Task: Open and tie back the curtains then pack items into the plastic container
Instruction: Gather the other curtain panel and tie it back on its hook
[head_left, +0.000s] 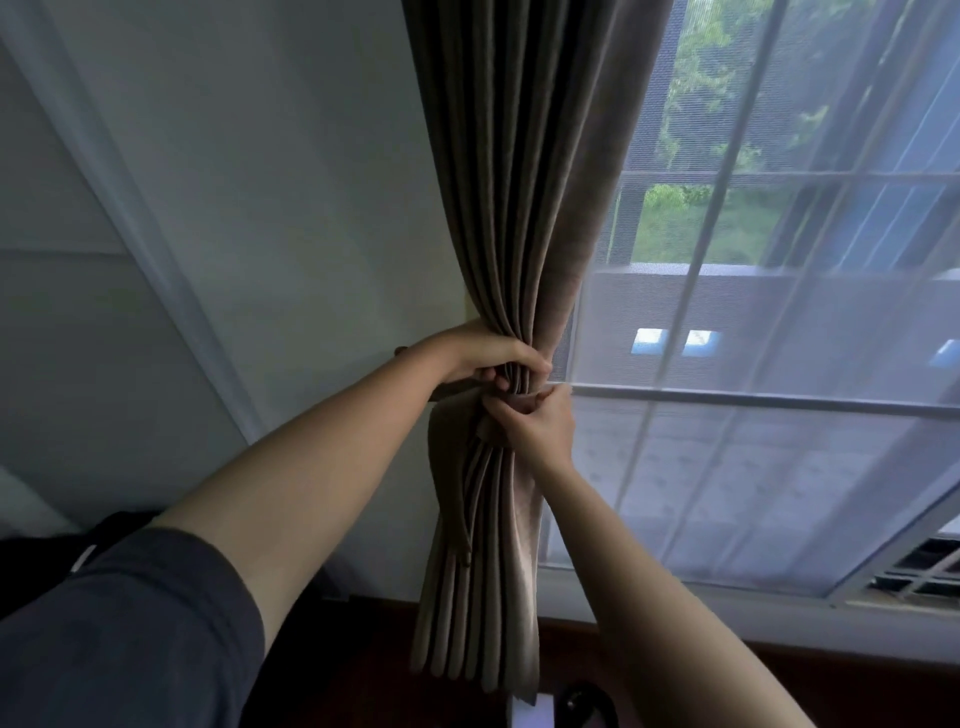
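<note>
A brown pleated curtain (519, 182) hangs gathered at the left side of the window. My left hand (488, 353) wraps around the bunched folds at waist height of the curtain. Just below it my right hand (535, 426) pinches a matching fabric tieback (452, 391) that runs around the bundle toward the wall. A thin cord (470, 514) dangles down the lower folds. The plastic container is not in view.
A white sheer curtain (779, 441) covers the window on the right, with the frame bars and greenery showing through. A white wall (285, 208) lies to the left. A dark wooden floor (582, 654) is below, and a grille (924, 571) sits at the lower right.
</note>
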